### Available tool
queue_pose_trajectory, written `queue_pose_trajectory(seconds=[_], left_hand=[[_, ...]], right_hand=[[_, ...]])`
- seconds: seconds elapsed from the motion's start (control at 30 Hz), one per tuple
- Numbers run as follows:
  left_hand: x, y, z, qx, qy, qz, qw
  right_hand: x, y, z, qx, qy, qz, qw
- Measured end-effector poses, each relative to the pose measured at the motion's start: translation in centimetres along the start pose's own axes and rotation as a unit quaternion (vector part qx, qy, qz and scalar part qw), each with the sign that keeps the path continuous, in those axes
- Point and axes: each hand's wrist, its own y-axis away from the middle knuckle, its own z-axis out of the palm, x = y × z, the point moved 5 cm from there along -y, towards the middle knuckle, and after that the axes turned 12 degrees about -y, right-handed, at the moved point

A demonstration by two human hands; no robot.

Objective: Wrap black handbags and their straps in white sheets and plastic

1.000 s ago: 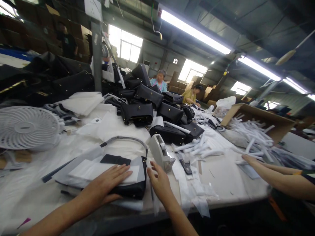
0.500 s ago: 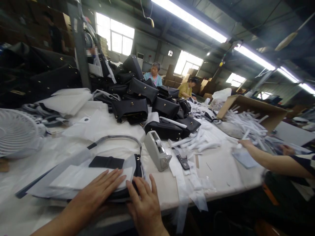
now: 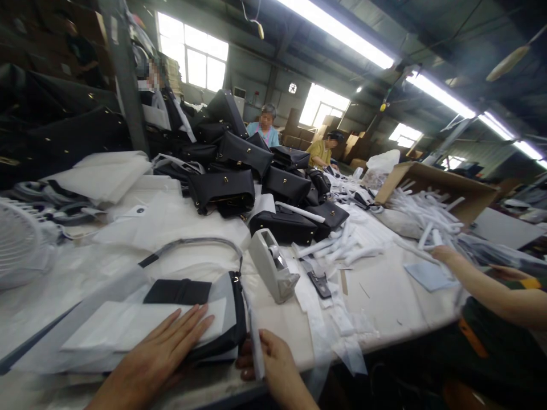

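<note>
A black handbag [image 3: 237,327] lies on its side at the table's front edge, with its wrapped strap [image 3: 200,241] arching behind it. White wrapping paper [image 3: 115,326] covers most of the bag, and a black strip-like flap [image 3: 177,291] shows on top. My left hand [image 3: 171,347] rests flat on the paper, fingers stretched out and holding nothing. At the bag's right end, my right hand [image 3: 273,359] has its fingers closed round the edge of a thin whitish sheet [image 3: 256,341]. The fingertips are partly behind that sheet.
A tape dispenser [image 3: 273,267] stands right of the bag. Behind lie piled black handbags [image 3: 248,154], and a white fan [image 3: 19,242] is at the left. A co-worker's arm [image 3: 474,273] reaches in from the right near white rolls [image 3: 423,210] and a cardboard box [image 3: 461,188].
My right hand has moved from the bag's top down to its right end and closed on the sheet's edge. My left hand stays flat on the paper. The co-worker's arm has shifted right.
</note>
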Motion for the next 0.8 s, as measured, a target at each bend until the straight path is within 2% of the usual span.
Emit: queue_pose_trajectory(seconds=[0.07, 0.2, 0.33, 0.57, 0.7, 0.8], left_hand=[[-0.2, -0.1, -0.1, 0.004, 0.004, 0.007, 1.0], [-0.4, -0.3, -0.7, 0.001, -0.018, 0.038, 0.999], [-0.5, -0.6, -2.1, -0.002, -0.039, 0.03, 0.999], [-0.4, -0.4, -3.3, 0.026, -0.07, -0.002, 0.997], [-0.3, -0.4, -3.7, 0.062, -0.085, -0.021, 0.994], [-0.9, -0.5, -3.8, 0.082, -0.095, -0.022, 0.992]], right_hand=[[0.1, 1.0, 1.4, -0.044, -0.046, 0.013, 0.998], [-2.0, 2.5, 4.1, -0.087, -0.087, 0.008, 0.992], [-2.9, 2.6, 5.8, -0.078, -0.155, 0.022, 0.985], [-2.4, 2.2, 7.4, -0.044, -0.271, 0.008, 0.961], [-2.6, 2.3, 8.4, -0.05, -0.294, -0.01, 0.954], [-2.0, 1.9, 7.8, -0.056, -0.246, -0.051, 0.966]])
